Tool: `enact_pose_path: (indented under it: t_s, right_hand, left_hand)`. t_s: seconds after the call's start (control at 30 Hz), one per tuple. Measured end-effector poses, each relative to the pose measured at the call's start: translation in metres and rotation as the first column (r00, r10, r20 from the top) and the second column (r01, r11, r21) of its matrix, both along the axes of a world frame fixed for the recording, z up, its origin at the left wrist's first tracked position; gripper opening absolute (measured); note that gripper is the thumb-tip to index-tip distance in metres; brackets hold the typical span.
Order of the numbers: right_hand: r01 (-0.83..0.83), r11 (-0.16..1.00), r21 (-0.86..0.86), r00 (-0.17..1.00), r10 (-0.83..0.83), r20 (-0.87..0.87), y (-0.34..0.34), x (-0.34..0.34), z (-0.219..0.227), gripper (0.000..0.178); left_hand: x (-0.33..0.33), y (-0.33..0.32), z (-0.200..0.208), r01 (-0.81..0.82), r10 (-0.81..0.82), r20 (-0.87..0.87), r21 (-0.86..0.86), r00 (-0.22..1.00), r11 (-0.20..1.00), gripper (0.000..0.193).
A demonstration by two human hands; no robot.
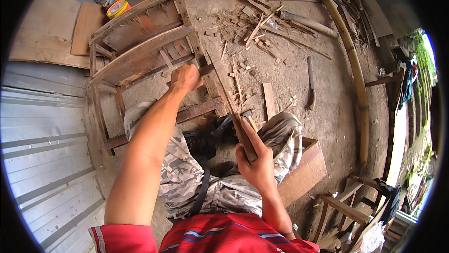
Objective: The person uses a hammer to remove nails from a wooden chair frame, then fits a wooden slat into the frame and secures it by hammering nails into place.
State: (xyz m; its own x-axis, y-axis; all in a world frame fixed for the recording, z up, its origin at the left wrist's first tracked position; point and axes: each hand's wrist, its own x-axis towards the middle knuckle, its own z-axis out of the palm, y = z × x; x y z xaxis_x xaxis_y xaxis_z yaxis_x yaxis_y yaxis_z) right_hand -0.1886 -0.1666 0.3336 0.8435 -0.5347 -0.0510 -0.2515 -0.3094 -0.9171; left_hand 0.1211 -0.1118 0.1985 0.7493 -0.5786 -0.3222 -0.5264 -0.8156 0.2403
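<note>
My right hand is closed round the wooden handle of a hand saw, index finger stretched along it. The thin blade, seen almost edge-on, points away from me and crosses a short wooden bar; its teeth do not show. My left hand is a fist gripping that bar just left of the blade. A wooden frame, with curved rails and reddish-brown boards, lies on the ground in front of me, at the left. Beside the blade runs a light-coloured wooden piece.
Wood scraps litter the dirt floor. A machete lies to the right, before a long bamboo pole. A brown box sits by my right knee, a wooden stand behind it. Metal sheeting lines the left.
</note>
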Motion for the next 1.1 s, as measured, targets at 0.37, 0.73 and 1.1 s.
enact_pose_path:
  t_s: [0.37, 0.73, 1.1]
  right_hand:
    - [0.090, 0.994, -0.059, 0.992, -0.084, 0.090, -0.025, 0.097, -0.057, 0.057]
    - [-0.023, 0.999, -0.035, 0.999, 0.022, -0.033, 0.001, 0.016, -0.006, 0.061]
    - [-0.013, 0.999, -0.035, 1.000, 0.012, -0.016, 0.001, -0.005, 0.004, 0.062]
  left_hand:
    - [0.002, -0.003, 0.006, 0.176, -0.171, 0.079, -0.062, 0.982, 0.982, 0.021]
    - [0.005, 0.002, -0.010, 0.057, -0.055, -0.034, 0.055, 0.998, 0.997, 0.011]
    - [0.000, -0.003, -0.008, 0.032, -0.032, -0.039, 0.019, 0.999, 0.999, 0.006]
